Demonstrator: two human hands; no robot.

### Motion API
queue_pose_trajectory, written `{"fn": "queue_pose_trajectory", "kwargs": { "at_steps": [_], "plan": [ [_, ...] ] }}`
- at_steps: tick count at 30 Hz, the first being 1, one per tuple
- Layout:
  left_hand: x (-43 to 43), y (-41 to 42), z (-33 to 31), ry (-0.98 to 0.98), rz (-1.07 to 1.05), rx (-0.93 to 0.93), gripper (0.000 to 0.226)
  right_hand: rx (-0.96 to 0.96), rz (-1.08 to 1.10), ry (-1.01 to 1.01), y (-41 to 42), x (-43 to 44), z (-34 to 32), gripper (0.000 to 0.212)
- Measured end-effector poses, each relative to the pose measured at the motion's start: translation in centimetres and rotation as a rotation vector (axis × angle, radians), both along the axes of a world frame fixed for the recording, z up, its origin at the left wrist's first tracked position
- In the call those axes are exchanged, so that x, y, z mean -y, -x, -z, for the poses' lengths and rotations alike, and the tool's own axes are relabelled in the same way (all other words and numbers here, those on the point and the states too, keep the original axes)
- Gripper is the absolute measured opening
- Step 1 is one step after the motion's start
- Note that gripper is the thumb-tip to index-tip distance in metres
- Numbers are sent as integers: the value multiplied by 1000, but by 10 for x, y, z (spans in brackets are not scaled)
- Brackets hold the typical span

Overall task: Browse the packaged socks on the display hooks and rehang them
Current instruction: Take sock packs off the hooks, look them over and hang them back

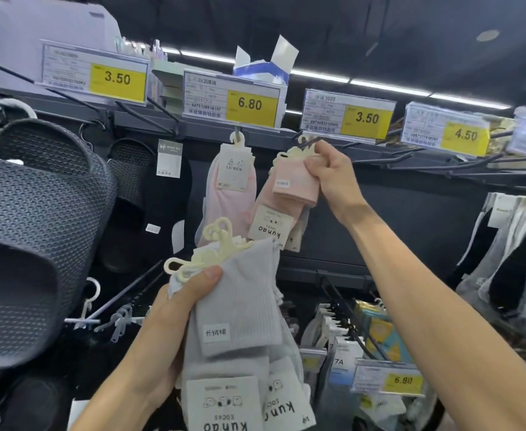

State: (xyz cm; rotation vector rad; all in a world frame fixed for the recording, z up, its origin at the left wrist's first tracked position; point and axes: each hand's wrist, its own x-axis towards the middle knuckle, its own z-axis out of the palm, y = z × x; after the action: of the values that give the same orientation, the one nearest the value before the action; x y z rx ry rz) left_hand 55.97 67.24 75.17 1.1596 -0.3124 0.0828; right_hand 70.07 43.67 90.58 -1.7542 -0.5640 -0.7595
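I read four yellow shelf tags, left to right: 3.50 tag, 6.80 tag, second 3.50 tag, 4.50 tag. Lower 6.80 tag near right. LUREN card centre. Upside-down "kunao SOCKS" cards on pink socks and grey socks. KUN AO card left. 7A box near right.

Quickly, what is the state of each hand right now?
Left hand: grips grey kunao socks.
Right hand: grips pink kunao socks.
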Motion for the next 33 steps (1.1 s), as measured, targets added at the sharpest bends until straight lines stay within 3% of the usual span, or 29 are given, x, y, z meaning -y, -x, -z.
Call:
{"fn": "queue_pose_trajectory", "kwargs": {
  "at_steps": [3,9,13,17,20,29,33],
  "plan": [
    [6,-7,-2,-15,20,23,20,-17,88,87,-15,-4,1,28],
    [3,-10,11,-19,52,70,53,-88,201,185,-12,-5,3,50],
    [10,-10,13,-15,22,153,42,112,509,224,28,-16,12,50],
    [17,-12,15,-48,-12,235,39,208,145,245,107,-26,60,22],
    [26,-12,13,-32,-3,315,36,83,-21,411,140,-29,90,32],
    [40,-20,23,-173,92,347,60,3,-7,306,144,-2,96,49],
    [43,-19,23,-158,162,347,63,18,-73,281,146,6,99,45]
  ]
}}
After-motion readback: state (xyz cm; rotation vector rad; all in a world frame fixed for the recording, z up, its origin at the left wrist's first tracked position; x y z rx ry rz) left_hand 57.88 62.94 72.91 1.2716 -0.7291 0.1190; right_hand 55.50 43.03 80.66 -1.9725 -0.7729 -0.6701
